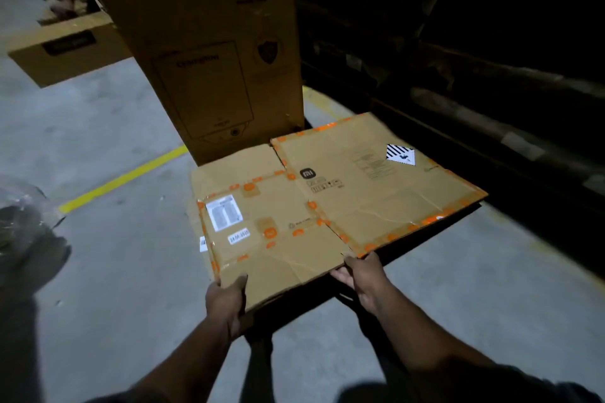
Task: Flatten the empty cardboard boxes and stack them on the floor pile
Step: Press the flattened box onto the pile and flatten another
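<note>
Both hands hold a flat box.
The left hand (227,299) and right hand (361,275) grip the flat "mi" box (327,199); behind stands a tall "Crompton" box (209,52).

Head-camera view down onto a grey concrete floor (108,288) with a yellow painted line (124,178); both bare hands grip the near edge of a flattened cardboard box (327,203) edged in orange tape, left hand (227,301) at its near corner, right hand (361,275) further along; behind it stands a tall upright Crompton carton (209,52); another brown box (65,49) lies at far left; the right side is dark.
</note>
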Tool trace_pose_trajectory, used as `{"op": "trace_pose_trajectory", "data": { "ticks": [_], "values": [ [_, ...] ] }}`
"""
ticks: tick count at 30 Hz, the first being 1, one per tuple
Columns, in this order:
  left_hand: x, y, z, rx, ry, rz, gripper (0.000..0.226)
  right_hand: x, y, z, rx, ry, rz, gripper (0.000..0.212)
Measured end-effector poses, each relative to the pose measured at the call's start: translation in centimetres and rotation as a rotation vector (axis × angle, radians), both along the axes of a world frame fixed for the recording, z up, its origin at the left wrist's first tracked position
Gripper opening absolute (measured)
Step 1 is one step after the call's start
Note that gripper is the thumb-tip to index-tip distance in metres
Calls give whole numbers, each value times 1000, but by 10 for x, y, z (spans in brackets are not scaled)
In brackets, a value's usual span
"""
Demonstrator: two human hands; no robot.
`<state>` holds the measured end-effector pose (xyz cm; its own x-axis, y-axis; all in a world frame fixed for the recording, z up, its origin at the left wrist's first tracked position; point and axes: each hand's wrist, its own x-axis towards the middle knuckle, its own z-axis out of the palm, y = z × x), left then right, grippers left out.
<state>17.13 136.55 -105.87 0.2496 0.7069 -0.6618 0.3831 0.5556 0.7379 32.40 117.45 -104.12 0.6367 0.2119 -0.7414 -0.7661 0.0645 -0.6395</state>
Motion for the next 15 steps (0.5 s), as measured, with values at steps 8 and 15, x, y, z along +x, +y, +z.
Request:
{"op": "trace_pose_trajectory", "data": {
  "ticks": [8,15],
  "values": [
    [1,27,11,129,229,-81,26,-2,17,9,35,37,136,76],
    [-30,-4,26,197,348,-233,63,-27,-15,25,-4,-34,357,68]
  ]
}}
